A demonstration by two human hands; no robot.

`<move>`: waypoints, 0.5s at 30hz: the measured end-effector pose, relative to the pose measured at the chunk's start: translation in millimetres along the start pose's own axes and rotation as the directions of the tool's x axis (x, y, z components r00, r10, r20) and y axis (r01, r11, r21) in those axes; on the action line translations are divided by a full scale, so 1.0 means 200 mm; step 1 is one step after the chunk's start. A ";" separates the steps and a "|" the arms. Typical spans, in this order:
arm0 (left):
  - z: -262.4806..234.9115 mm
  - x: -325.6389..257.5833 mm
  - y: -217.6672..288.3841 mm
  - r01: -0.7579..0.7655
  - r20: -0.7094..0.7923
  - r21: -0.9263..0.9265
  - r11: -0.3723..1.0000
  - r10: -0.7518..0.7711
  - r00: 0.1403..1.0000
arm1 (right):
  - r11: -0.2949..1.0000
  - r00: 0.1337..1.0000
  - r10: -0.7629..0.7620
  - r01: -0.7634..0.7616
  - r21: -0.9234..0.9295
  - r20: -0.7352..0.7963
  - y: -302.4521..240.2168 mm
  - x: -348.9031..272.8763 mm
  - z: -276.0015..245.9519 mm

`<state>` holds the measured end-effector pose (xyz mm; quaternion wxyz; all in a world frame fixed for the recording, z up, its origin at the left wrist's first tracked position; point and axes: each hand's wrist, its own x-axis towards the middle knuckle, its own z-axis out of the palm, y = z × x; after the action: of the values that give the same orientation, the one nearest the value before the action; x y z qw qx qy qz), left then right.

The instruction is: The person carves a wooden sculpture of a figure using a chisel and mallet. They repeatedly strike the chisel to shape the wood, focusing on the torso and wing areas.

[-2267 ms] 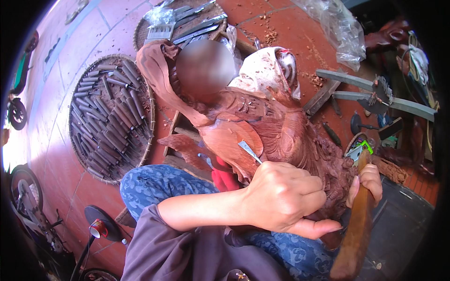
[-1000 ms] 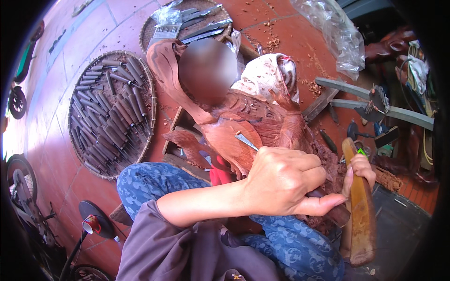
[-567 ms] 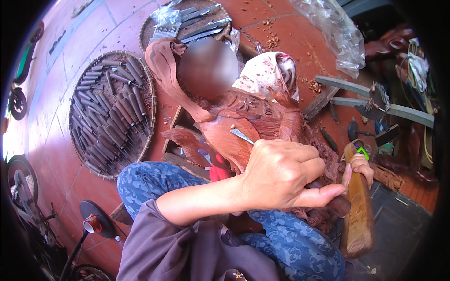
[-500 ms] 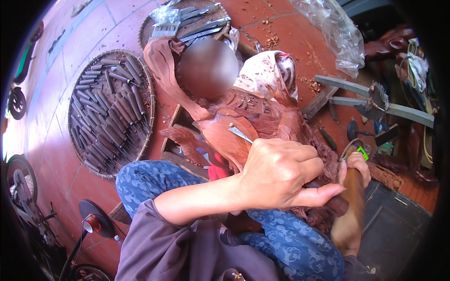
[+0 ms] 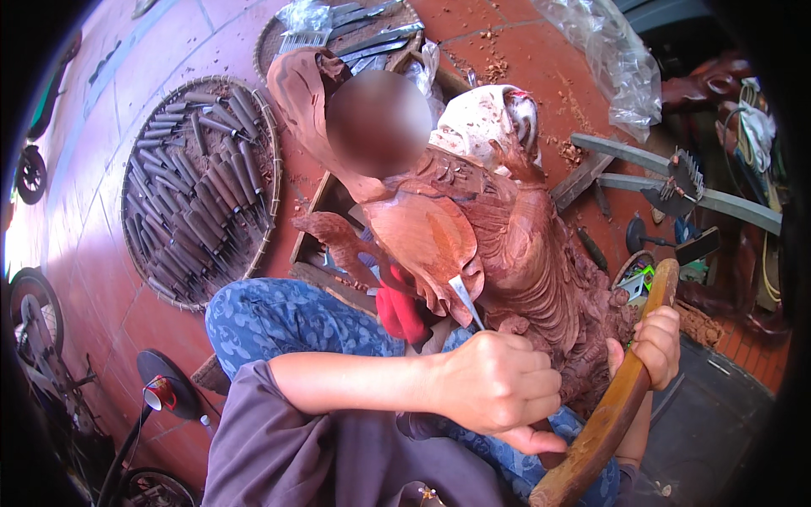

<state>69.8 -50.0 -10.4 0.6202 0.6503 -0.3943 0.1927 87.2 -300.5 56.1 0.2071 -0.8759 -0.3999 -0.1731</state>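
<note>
My left hand (image 5: 500, 384) is closed round a chisel (image 5: 464, 297), whose flat metal blade sticks out past my fingers. The blade's tip meets the lower edge of a smooth, rounded area on a reddish-brown wooden carving (image 5: 507, 220) of a robed figure, tilted across my lap. My right hand (image 5: 656, 348) grips a long, slightly curved wooden mallet (image 5: 604, 414) by its upper part. Its thick lower end lies beside the butt of the chisel handle; whether they touch, I cannot tell. Most of the handle is hidden in my left hand.
A round woven tray (image 5: 203, 311) of wooden-handled chisels lies on the tiled floor at left. Behind the carving, another tray (image 5: 263, 63) holds flat blades. A white cloth (image 5: 473, 118) and a plastic sheet (image 5: 604, 59) lie further back. Metal bars (image 5: 735, 207) stand at right.
My left hand and the chisel have moved down, with the blade now steeper and lower on the carving. The mallet has swung into fuller view, its thick end beside the chisel handle.
</note>
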 end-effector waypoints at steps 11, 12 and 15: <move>-0.04 0.05 -0.07 0.024 -0.047 0.006 1.000 -0.024 0.999 | 0.996 0.999 0.008 -0.004 -0.090 0.046 -0.05 -0.05 -0.05; -0.05 0.04 -0.07 0.028 -0.053 0.026 0.999 -0.027 0.998 | 0.998 0.999 0.016 -0.014 -0.066 0.040 -0.06 -0.06 -0.04; -0.04 0.04 -0.06 0.008 -0.041 0.059 0.998 -0.005 0.999 | 1.000 1.000 -0.004 0.004 -0.011 0.012 -0.04 -0.06 -0.02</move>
<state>84.8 -45.7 -11.2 0.6091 0.6657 -0.3734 0.2156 72.4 -304.7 56.0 0.1997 -0.8773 -0.4018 -0.1703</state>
